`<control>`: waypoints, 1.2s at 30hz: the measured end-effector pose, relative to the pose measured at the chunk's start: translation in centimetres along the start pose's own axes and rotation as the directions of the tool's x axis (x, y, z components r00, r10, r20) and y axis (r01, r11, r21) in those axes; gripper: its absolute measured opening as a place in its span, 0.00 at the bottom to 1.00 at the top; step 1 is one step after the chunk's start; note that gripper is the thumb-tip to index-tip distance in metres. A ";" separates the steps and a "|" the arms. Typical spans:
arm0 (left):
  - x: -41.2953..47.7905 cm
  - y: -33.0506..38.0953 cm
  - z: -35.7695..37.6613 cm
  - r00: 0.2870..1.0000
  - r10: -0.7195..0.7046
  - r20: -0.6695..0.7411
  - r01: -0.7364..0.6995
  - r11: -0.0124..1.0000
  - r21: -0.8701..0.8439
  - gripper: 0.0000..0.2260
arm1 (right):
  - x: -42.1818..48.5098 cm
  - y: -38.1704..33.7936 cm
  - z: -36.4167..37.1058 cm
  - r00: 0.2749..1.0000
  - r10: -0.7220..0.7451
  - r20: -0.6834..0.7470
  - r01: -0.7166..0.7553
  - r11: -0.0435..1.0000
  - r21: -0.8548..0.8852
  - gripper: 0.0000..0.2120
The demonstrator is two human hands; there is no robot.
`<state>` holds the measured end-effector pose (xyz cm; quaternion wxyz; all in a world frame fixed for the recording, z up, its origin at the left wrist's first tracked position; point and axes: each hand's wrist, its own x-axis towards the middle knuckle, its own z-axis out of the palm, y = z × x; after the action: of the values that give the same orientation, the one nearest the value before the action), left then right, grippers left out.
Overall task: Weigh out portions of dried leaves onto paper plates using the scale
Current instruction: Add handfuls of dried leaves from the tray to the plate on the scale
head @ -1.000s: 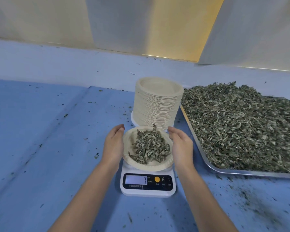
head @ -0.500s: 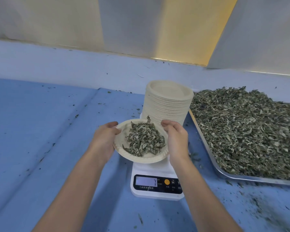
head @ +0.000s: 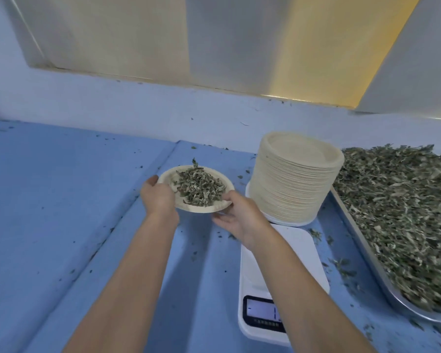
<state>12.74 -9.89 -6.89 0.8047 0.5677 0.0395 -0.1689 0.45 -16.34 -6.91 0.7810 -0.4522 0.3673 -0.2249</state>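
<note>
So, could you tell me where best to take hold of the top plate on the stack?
Probably pinch the top plate by its rim, from the left: the lip juts out as a thin edge above the stack, and the tray crowds the right.

The paper plate [head: 169, 177] with its heap of dried leaves [head: 200, 188] sat on the scale [head: 298, 250] a second ago. Now it is off the scale, up and to its left. The left hand [head: 159, 197] and right hand [head: 239, 215] have moved with it and grip its opposite edges. The scale's platform now lies bare, with the right forearm crossing over it.
</note>
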 end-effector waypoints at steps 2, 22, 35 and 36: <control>0.8 -0.6 1.0 1.000 -0.002 -0.027 0.001 1.000 -0.026 0.21 | 0.8 0.0 0.5 0.997 0.074 0.026 -0.074 0.997 -0.004 0.04; 15.0 -4.4 9.0 0.974 -0.107 0.201 0.034 0.942 0.334 0.17 | 20.7 -4.0 3.6 0.906 -0.114 -0.407 -0.039 0.936 -0.349 0.16; 17.4 -4.4 12.9 0.889 -0.294 0.351 0.343 0.935 -0.086 0.07 | 25.3 -5.4 4.6 0.945 -0.108 -0.309 0.106 0.994 -0.024 0.16; 17.2 -4.3 13.0 0.885 -0.285 0.369 0.342 0.934 -0.099 0.07 | 24.9 -5.5 4.8 0.956 -0.110 -0.271 0.122 0.992 0.027 0.15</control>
<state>25.87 -27.18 -10.61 0.8039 0.4480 0.0013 -0.3913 19.76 -33.44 -9.79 0.7189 -0.4214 0.4377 -0.3376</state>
